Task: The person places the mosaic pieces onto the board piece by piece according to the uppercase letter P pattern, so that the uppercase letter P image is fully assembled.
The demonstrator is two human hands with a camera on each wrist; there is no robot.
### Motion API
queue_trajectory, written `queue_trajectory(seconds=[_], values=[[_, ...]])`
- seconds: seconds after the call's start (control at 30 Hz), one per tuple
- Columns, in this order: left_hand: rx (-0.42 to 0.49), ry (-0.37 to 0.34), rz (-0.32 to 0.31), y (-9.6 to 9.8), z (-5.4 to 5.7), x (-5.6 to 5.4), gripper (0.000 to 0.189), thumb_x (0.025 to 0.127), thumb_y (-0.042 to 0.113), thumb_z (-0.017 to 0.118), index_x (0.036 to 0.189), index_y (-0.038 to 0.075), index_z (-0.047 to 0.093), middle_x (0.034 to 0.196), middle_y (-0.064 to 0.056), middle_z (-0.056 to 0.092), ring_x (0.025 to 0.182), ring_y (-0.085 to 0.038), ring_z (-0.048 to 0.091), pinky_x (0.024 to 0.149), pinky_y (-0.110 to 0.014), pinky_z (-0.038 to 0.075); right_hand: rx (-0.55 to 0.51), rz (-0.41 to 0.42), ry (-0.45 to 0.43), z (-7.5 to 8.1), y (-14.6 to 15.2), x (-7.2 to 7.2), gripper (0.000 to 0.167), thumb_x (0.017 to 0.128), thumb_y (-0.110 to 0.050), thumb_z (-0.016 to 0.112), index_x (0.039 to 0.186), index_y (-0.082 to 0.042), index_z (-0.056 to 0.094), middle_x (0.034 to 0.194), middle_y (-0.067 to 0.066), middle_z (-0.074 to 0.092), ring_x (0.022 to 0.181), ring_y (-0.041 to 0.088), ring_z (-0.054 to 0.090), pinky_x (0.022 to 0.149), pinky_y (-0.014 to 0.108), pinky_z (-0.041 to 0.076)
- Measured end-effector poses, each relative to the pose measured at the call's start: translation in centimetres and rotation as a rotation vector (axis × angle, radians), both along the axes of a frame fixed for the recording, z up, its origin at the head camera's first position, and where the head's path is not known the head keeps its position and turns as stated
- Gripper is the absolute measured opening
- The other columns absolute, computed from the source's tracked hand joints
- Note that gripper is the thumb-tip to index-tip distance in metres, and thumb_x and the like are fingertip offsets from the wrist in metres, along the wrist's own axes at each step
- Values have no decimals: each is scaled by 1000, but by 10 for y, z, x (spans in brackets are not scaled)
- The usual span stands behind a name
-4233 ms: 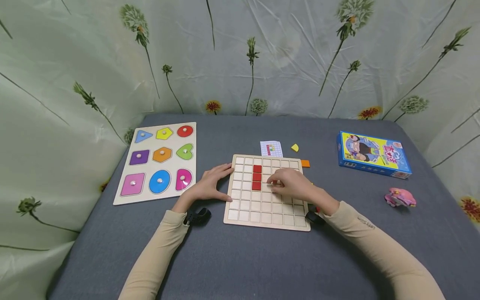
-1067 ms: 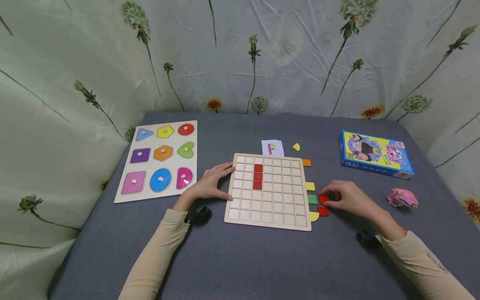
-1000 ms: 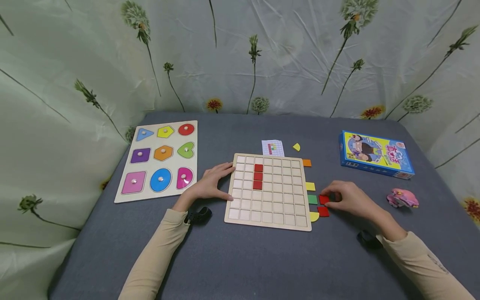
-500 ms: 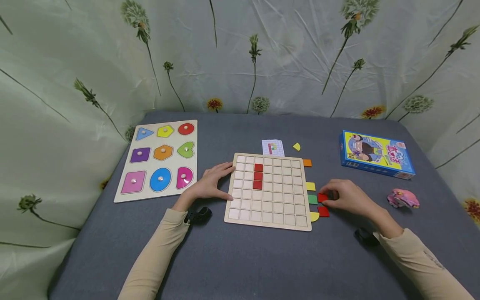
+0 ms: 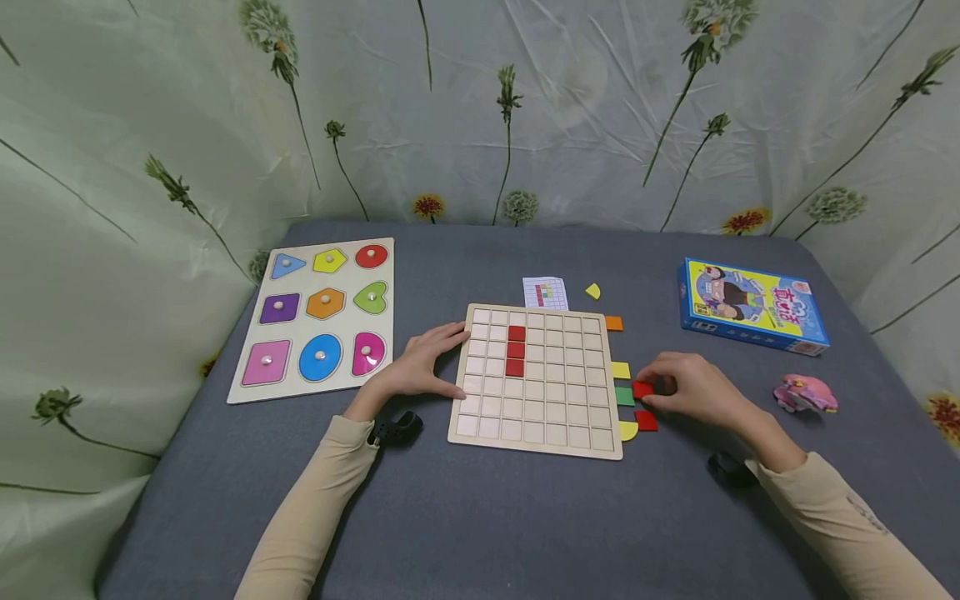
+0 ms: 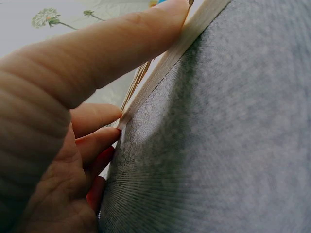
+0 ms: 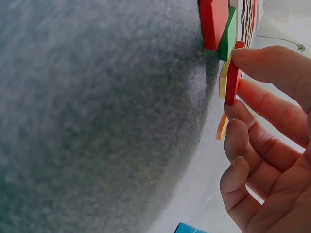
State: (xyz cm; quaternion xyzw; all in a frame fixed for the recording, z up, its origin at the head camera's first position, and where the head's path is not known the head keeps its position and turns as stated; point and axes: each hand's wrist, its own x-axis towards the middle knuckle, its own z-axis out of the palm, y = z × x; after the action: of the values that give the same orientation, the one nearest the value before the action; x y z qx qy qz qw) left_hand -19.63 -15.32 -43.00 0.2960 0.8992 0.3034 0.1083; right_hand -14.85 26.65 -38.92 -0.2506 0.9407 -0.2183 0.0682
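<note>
A wooden grid board (image 5: 534,414) lies mid-table with a column of red square tiles (image 5: 515,351) in it. At the board's left edge rests my left hand (image 5: 412,367), thumb and fingertips touching the rim with fingers extended. My right hand (image 5: 693,387) pinches a red square tile (image 7: 233,80) between thumb and fingers, beside the board's right edge. In the right wrist view that tile is tilted up over the others. Close by lie another red tile (image 5: 647,421), a green tile (image 5: 624,397), a yellow tile (image 5: 620,371) and a rounded yellow piece (image 5: 628,431).
Behind the board are a pattern card (image 5: 546,293), a small yellow piece (image 5: 593,292) and an orange tile (image 5: 614,323). A shape puzzle board (image 5: 292,329) lies left. On the right stand a blue box (image 5: 753,304) and a pink toy (image 5: 805,393).
My right hand has gone from over the board to the red tiles at its right, and has drawn one slightly left and up in its pinch. The left hand stays put.
</note>
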Motion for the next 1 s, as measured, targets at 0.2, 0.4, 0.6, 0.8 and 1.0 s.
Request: queue_trajectory(seconds=[0.2,0.4,0.6,0.8,1.0], values=[[3,-4,1,0,1,0,93,69,36,80,145,8,34,155,-12,27,144,-31,20,106,-55,19,1,-3,-5,-1,-4,-2,25,76,-16,77,100,-12,71,80,-3,59,65,3,45,54,18,36],[5,-8,2,0,0,0,93,70,36,80,145,7,34,155,-12,26,144,-31,20,106,-55,19,3,2,2,-1,-11,-4,25,76,-18,77,100,-12,72,80,-3,60,65,5,46,54,18,37],[2,-9,5,0,-1,0,93,70,36,80,146,8,34,155,-12,26,144,-31,20,106,-56,19,-13,13,34,-2,-17,-5,24,77,-18,76,99,-12,71,82,-3,62,66,5,47,56,18,38],[2,-10,6,1,1,1,93,70,36,80,145,8,34,155,-12,27,144,-31,21,105,-56,19,-39,17,43,-3,-24,-6,24,77,-17,76,100,-10,71,81,-3,62,64,2,45,54,18,36],[-8,-5,8,0,0,0,93,70,35,80,145,7,34,155,-12,27,144,-31,20,106,-56,19,-48,15,65,-7,-35,-7,24,76,-20,76,98,-12,72,80,-4,61,63,3,43,54,18,35]])
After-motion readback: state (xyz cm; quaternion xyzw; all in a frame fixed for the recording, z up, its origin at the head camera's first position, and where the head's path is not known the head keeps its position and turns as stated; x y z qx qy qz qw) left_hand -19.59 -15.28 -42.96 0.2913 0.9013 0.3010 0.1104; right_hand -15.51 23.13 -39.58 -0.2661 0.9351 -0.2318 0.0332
